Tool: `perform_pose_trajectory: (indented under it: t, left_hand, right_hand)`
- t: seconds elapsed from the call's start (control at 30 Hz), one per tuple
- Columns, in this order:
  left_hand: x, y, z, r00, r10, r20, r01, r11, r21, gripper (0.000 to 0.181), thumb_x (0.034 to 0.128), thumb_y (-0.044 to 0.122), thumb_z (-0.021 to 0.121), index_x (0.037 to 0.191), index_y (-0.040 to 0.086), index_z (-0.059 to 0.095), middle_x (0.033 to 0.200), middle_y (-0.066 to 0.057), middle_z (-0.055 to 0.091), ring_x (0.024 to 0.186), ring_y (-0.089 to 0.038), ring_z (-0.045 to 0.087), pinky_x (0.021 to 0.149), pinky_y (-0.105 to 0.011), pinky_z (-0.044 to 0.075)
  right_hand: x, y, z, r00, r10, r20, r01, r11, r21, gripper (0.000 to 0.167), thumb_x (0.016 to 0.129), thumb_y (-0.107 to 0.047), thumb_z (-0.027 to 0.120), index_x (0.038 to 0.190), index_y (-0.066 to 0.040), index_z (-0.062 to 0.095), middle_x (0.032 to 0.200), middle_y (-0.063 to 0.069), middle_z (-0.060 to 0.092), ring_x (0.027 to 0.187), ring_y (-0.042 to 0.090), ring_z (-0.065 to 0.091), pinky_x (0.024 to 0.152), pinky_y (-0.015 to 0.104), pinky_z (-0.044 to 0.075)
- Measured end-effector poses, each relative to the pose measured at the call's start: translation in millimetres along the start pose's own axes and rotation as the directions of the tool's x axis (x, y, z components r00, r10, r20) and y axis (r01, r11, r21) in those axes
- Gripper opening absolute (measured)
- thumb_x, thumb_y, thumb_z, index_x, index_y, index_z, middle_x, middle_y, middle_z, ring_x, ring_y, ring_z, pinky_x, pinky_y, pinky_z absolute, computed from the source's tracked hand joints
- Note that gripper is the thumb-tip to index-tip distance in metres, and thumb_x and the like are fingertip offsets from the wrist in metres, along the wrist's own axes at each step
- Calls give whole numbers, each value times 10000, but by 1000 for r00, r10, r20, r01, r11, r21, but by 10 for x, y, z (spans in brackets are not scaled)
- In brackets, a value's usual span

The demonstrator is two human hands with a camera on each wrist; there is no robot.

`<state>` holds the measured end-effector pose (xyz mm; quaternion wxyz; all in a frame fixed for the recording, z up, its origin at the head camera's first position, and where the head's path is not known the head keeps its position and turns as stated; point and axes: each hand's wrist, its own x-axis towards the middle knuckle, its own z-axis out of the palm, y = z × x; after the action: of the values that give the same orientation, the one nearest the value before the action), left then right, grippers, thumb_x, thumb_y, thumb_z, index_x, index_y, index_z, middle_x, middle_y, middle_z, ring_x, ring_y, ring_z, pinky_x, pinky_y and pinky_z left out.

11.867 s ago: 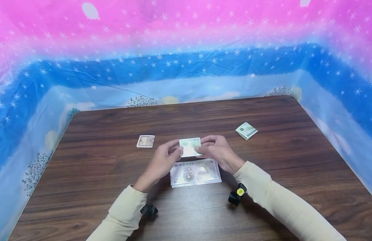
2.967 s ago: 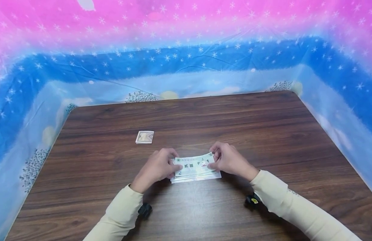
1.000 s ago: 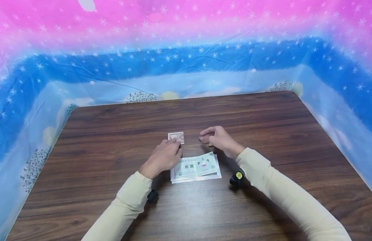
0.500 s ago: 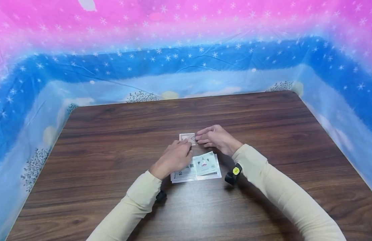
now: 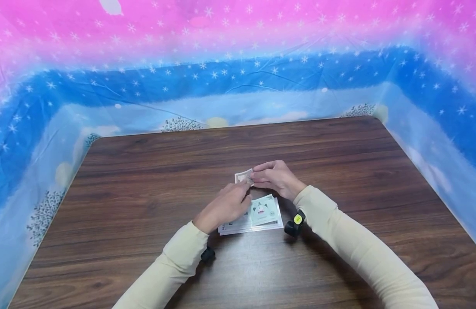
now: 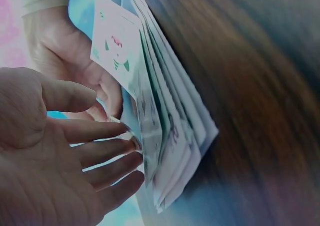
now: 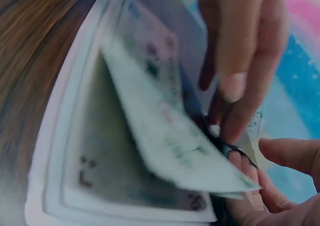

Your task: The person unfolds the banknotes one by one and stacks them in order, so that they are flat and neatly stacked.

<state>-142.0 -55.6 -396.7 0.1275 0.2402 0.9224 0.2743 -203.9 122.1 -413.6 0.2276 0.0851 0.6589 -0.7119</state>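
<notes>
A small folded brown banknote (image 5: 243, 176) lies on the table just beyond a stack of opened-out banknotes (image 5: 277, 222). My left hand (image 5: 227, 205) reaches over the stack's left part, and its extended fingertips touch the folded note's near edge. At the note's right edge, my right hand (image 5: 277, 178) pinches it between thumb and fingers; the note is slightly turned. On top of the stack lies a green banknote (image 5: 262, 210) with a cartoon face, its right half raised in the right wrist view. My left hand hides part of the stack.
The brown wood-grain table (image 5: 145, 206) extends around the hands. A pink and blue snowflake-patterned cloth (image 5: 238, 77) hangs behind and beside it. Black wrist cameras (image 5: 293, 228) sit under both wrists.
The folded green note at the back right has gone; an opened green note now tops the stack. The left hand slid the brown note rightward, and the right hand has taken its right edge.
</notes>
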Motion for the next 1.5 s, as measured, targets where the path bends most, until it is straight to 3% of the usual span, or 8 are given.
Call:
perform_pose_trajectory:
  t: [0.23,0.4,0.5,0.63,0.73,0.83,1.07,1.5]
  left_hand:
    - [-41,1,-45,995,-22,-101,13,996,-94,394,1052,147,496,1406,-22,532,1475,-201,511,1341,-332,494,1129,-479,410]
    - [-67,-106,-100,950,-183,-252,97,943,-319,347,1028,122,570,1352,-2,579,1295,-219,636,1178,-337,624,1017,-466,517]
    - [-54,-155,-111,933,-294,-208,109,781,-615,426,1014,72,590,1410,-69,515,1264,-266,645,1131,-342,663,969,-414,563]
    - [-22,-168,-134,903,-420,-94,110,436,-893,388,1000,8,602,1354,-132,529,1248,-301,643,989,-269,716,879,-343,600]
    - [-17,-162,-162,882,-466,-71,93,320,-943,340,992,4,619,1300,-132,574,1202,-296,665,846,-191,726,820,-326,616]
    - [-31,-152,-180,889,-454,-59,86,293,-952,330,990,27,638,1288,-108,600,1190,-276,678,868,-200,733,833,-334,614]
    - [-64,-112,-187,933,-358,-30,92,319,-943,363,958,143,719,1262,-33,624,1211,-198,689,1063,-260,704,922,-353,586]
    - [-105,-145,-186,937,-350,-21,95,311,-946,361,915,58,750,1242,-26,622,1201,-211,688,1001,-252,723,917,-359,588]
  right_hand:
    - [-13,-5,13,994,-40,-100,31,996,-89,286,876,79,691,1151,114,618,1046,183,649,836,179,695,838,315,611]
    - [-84,-38,-12,995,-74,-72,69,996,-59,313,870,78,709,1164,125,612,1052,187,646,828,177,692,846,327,610]
    - [-149,-58,-3,997,-72,-42,71,997,-25,307,868,74,720,1151,108,606,1049,167,635,840,177,690,863,338,607]
    - [-210,-66,32,998,-64,1,64,998,18,241,875,69,729,1088,66,617,1051,145,655,860,177,689,875,342,603]
    - [-241,-63,60,998,-65,21,64,998,20,215,875,69,735,1073,77,652,1062,153,669,857,176,694,871,336,604]
    - [-284,-63,77,997,-71,33,72,997,-1,258,867,40,762,1104,95,677,1113,180,658,877,197,708,882,344,601]
    - [-397,-60,99,986,-107,129,123,985,-119,499,827,-112,853,1246,55,639,1193,196,685,1023,300,716,974,444,559]
    - [-508,-106,72,966,-104,239,148,973,-175,518,835,-120,836,1277,46,624,1149,174,720,1074,301,697,1044,478,505]
